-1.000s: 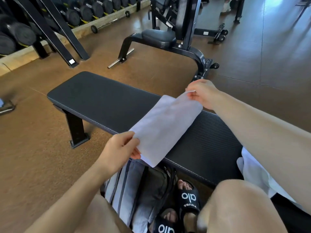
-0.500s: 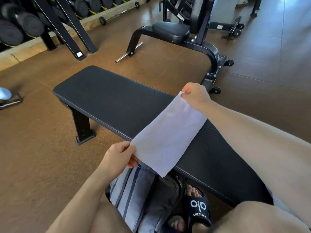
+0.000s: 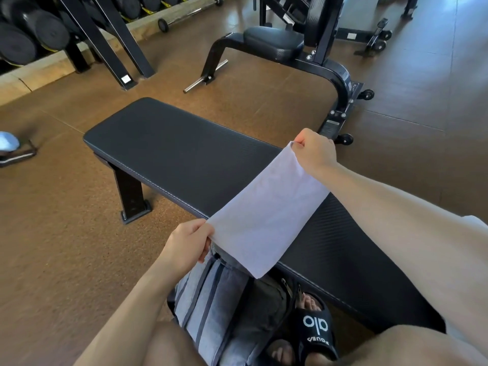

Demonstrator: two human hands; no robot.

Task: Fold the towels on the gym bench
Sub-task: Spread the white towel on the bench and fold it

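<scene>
With each grip closed on an end of the white towel (image 3: 266, 215), left hand (image 3: 188, 243) near and right hand (image 3: 315, 151) far, stretched across the black counter (image 3: 184, 159), it looks best laid down taut with edges matched before folding.

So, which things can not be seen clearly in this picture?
- Bag under the bench: head view, contents unclear; the white towel covers its top.
- Towel's layers: cannot count; only one face shows.
- Right hand grip: fingertips hidden behind the towel corner.
- Left hand: fingers under the towel edge hidden.
- Bench's near end: hidden by the right arm and knee.
</scene>
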